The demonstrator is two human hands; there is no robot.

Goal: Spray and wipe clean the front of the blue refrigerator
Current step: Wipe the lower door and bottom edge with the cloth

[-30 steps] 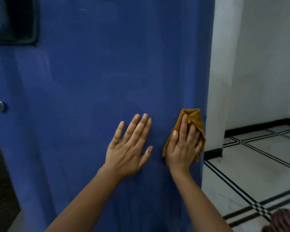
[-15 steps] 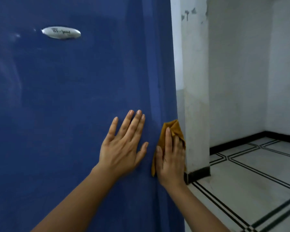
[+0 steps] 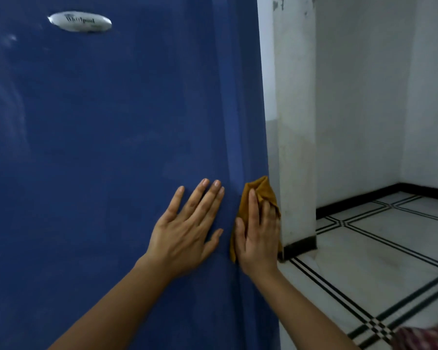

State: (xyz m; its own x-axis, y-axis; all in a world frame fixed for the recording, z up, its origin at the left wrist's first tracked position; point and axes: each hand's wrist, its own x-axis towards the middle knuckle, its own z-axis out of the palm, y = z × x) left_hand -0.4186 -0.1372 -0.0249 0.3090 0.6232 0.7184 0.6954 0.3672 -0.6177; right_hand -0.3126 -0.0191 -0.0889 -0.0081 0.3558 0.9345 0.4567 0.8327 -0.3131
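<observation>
Left to right: the blue refrigerator (image 3: 111, 147) front fills most of the view. There's an oval silver brand badge (image 3: 79, 21) near its top left, plus some faint smudgy streaks along the left edge.

The left hand (image 3: 185, 233) is laid flat on the door in the lower middle, not far from the door's right edge. Its grip is wide open, with the fingers straight and spread, the palm against the blue panel, and nothing in it.

Just beside it, the right hand (image 3: 259, 238) presses a mustard-yellow cloth (image 3: 259, 192) onto the very right edge of the fridge front. That grip looks open too. The index finger is straight and pushes on the cloth rather than closing round it. The outer fingers sit in the folds, so I can't see them well. The cloth pokes out above the fingertips and below the thumb.

Right of the fridge is a scuffed white pillar (image 3: 296, 122) with a black base strip. After that comes a white tiled floor (image 3: 364, 248) with black lines. A bit of reddish patterned fabric (image 3: 427, 334) sits in the bottom right corner.
</observation>
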